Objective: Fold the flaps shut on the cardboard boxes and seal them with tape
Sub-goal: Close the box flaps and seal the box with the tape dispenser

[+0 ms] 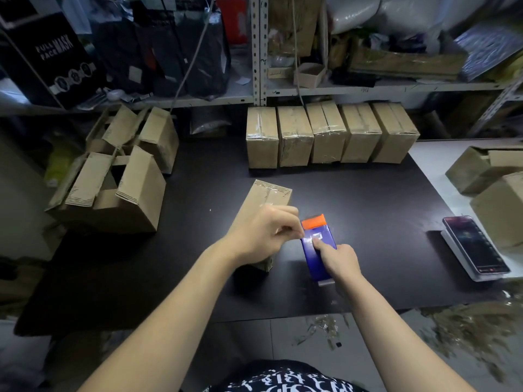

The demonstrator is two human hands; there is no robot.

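Black desk [382, 222] spreads under everything. Along its far edge, against the shelf, stands a row of five taped boxes [331, 134], side by side and touching. At the left sit open boxes [113, 188], flaps up. One closed cardboard box [268, 199] lies mid-desk, partly hidden by the left hand [261, 233], whose curled fingers pinch the left edge of the blue tape dispenser [311, 258] just below its orange end. The right hand [343, 260] grips the dispenser, forefinger laid along its top. A phone [475, 244] rests at the right.
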